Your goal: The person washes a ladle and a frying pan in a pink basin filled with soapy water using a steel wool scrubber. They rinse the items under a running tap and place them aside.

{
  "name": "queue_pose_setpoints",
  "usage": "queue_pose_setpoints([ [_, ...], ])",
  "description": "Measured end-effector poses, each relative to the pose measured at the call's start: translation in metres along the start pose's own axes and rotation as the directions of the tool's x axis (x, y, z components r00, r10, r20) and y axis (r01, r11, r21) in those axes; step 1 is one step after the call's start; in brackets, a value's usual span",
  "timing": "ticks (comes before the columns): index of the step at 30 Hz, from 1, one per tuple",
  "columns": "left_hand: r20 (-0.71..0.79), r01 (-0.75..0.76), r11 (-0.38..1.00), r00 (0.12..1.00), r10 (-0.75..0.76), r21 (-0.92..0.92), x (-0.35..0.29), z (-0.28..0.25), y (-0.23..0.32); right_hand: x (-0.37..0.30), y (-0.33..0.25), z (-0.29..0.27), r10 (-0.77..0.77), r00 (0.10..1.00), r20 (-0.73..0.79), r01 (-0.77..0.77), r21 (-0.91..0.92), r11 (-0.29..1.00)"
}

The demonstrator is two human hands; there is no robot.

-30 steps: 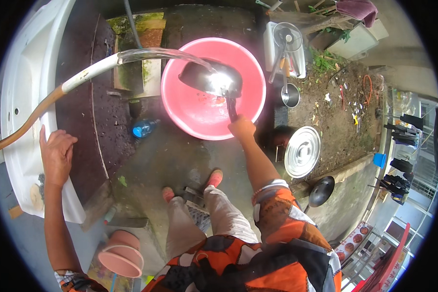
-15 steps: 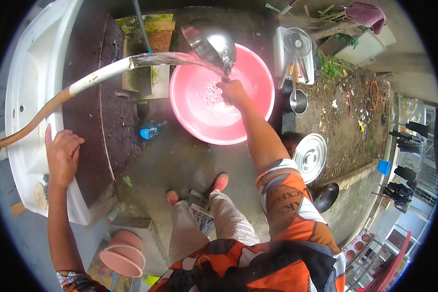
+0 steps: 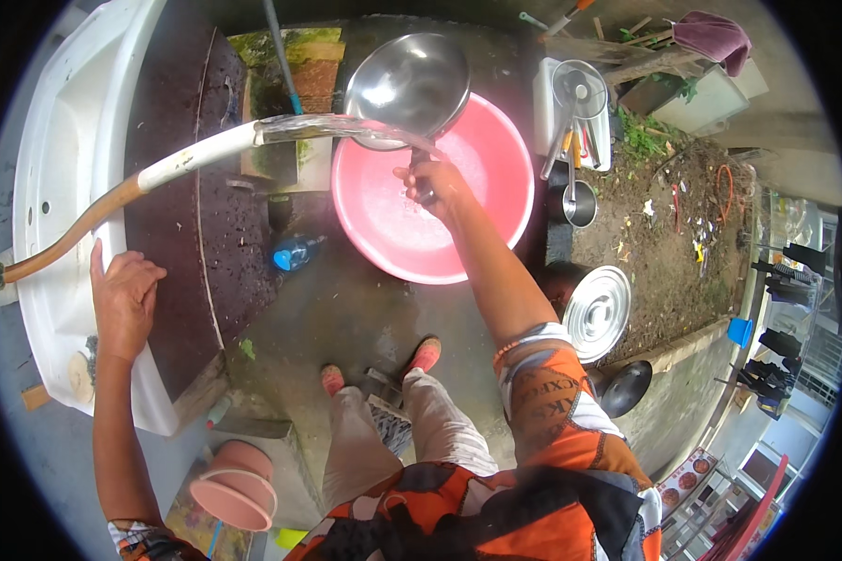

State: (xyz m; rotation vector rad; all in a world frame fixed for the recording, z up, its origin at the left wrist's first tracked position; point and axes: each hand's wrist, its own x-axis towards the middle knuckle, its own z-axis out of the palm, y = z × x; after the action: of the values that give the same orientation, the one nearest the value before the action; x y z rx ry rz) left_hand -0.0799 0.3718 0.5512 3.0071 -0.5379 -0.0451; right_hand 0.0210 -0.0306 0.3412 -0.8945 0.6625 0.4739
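My right hand (image 3: 446,189) is closed around the dark handle of a shiny metal wok (image 3: 409,77), held over the far part of a large pink basin (image 3: 496,210). The wok's bright round surface faces up toward me. Water (image 3: 313,125) runs from the white end of a hose (image 3: 182,161) and crosses the wok's near edge by the handle. Some water lies in the basin. My left hand (image 3: 126,304) holds nothing; its palm side is down at the edge of a white sink (image 3: 112,112), fingers loosely curved and thumb apart.
A blue-capped bottle (image 3: 293,253) lies left of the basin. To the right are a white tray (image 3: 544,117) with a strainer, a small pot (image 3: 582,204), a round metal lid (image 3: 597,313) and a dark pan (image 3: 627,388). Pink buckets (image 3: 234,486) stand at lower left.
The wok has turned from an edge-on tilt to show its broad round face, and sits slightly farther right. My right wrist has rotated with it. My left hand stays in place.
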Motion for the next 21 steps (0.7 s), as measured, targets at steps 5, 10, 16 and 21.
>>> queue_pose_setpoints([
  [5, -0.027, 0.01, 1.0, 1.0, -0.009, 0.023, 0.004, -0.001, 0.004, -0.02, 0.013, -0.009, 0.029, 0.996, -0.088, -0.055, -0.304, 0.951],
  [10, -0.032, 0.007, 1.0, 0.999, -0.006, 0.03, 0.004, -0.001, 0.004, -0.044, 0.008, -0.02, -0.002, 0.983, -0.184, -0.079, -0.432, 0.898],
  [16, -0.041, -0.004, 1.0, 0.999, 0.005, 0.025, 0.007, 0.0, 0.003, -0.073, 0.021, -0.053, 0.094, 0.958, -0.27, -0.226, -0.514, 0.828],
  [21, -0.043, -0.019, 0.998, 0.999, 0.021, 0.062, 0.007, 0.001, 0.002, -0.081, 0.041, -0.071, -0.117, 0.957, -0.267, -0.111, -0.705, 0.7],
])
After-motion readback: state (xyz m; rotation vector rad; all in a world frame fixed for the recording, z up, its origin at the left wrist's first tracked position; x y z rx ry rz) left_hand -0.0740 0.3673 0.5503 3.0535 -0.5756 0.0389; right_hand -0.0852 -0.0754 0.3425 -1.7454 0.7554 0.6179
